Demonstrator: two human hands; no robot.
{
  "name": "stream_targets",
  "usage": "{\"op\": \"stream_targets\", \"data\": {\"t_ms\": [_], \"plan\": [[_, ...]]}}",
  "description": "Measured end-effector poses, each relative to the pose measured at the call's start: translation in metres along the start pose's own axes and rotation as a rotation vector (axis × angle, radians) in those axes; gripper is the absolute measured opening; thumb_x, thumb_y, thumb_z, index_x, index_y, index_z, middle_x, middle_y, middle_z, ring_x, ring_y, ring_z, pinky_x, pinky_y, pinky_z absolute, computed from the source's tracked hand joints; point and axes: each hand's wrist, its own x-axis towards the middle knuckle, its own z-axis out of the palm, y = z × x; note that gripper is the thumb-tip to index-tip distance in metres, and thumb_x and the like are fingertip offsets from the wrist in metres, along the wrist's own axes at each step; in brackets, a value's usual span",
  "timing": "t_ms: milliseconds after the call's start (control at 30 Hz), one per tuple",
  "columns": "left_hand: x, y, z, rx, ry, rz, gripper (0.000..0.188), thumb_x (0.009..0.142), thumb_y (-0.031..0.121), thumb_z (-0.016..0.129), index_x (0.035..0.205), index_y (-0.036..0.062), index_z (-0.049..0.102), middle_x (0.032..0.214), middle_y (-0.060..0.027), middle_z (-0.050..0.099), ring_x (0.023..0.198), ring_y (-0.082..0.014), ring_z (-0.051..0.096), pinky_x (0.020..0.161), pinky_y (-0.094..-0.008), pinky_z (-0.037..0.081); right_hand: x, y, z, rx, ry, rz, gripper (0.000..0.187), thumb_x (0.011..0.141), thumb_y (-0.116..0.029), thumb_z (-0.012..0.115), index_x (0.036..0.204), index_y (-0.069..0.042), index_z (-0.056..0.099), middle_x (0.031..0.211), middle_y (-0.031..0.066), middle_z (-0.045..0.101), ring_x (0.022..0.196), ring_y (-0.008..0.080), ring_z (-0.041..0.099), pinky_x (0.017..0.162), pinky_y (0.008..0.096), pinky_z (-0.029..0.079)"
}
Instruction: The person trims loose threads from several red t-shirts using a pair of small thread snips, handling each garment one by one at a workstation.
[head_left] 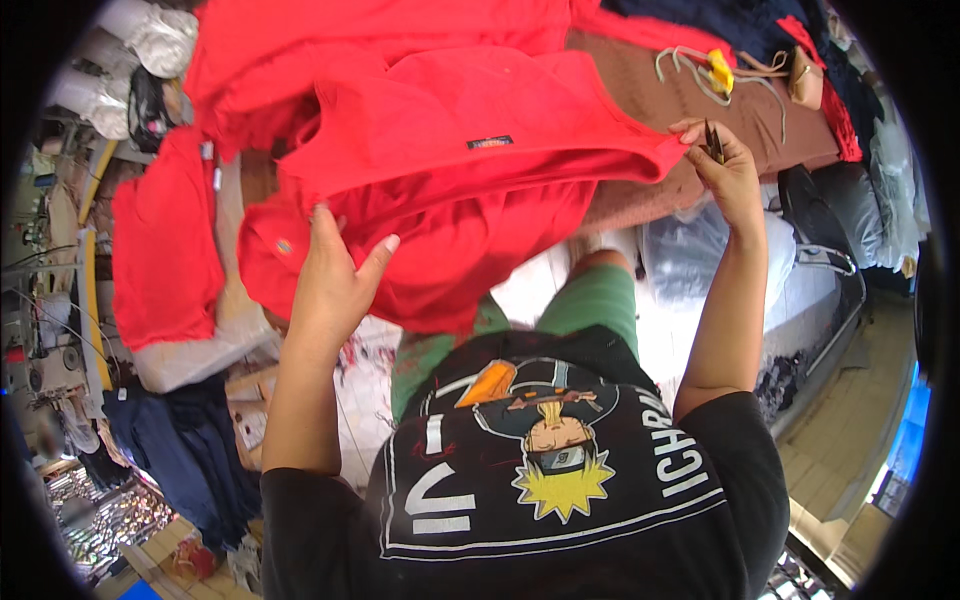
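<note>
A red garment (440, 118) with a small dark label inside its neckline stretches between my hands, over more red cloth. At its left end, my left hand (335, 265) has its fingertips at the edge, the thumb standing apart; some of the fingers are hidden. The right end is pinched between the thumb and fingers of my right hand (728, 172). That same hand also keeps a pair of dark thread snips (713, 142) in the palm, blades pointing up.
Red fabric (380, 25) is heaped across the brown-covered table (640, 95). Beyond my right hand lie grey cord with a yellow piece (720, 72) and a small tan item (805, 80). Folded red cloth (165, 240) rests at left. A clear plastic bag (700, 255) stands below the table at right.
</note>
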Motion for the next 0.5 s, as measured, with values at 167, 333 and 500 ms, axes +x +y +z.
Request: {"op": "stream_targets", "data": {"t_ms": [167,333,500], "plan": [[-0.016,-0.01,-0.025,-0.164,-0.118,-0.008,0.016,0.087,0.013,0.065,0.093,-0.0014,0.069,0.094,-0.0137,0.07,0.09,-0.0224,0.067,0.083,-0.0297,0.049,-0.018,-0.008,-0.005,-0.343,-0.187,0.345,0.017,0.088,-0.007,0.061,0.104,-0.005,0.066,0.079,-0.0056,0.06,0.059,-0.0018,0.04,0.048,0.0161,0.028],[0.002,0.033,-0.033,-0.161,0.018,0.029,0.021,0.093,0.016,0.061,0.103,-0.0013,0.068,0.1,-0.008,0.069,0.095,-0.0133,0.062,0.087,-0.0258,0.046,0.003,-0.022,0.019,-0.361,-0.14,0.035,0.022,0.086,-0.008,0.063,0.107,-0.003,0.065,0.084,-0.0013,0.064,0.077,0.0063,0.056,0.069,0.0227,0.045],[0.04,0.016,-0.016,-0.12,0.268,0.094,0.033,0.087,0.022,0.066,0.112,0.0003,0.065,0.107,-0.0182,0.067,0.101,-0.0221,0.065,0.085,-0.0309,0.048,0.015,-0.004,0.059,-0.577,-0.008,0.021,0.034,0.081,-0.027,0.071,0.105,-0.002,0.068,0.092,0.0139,0.069,0.086,0.0237,0.066,0.076,0.0329,0.05]]}}
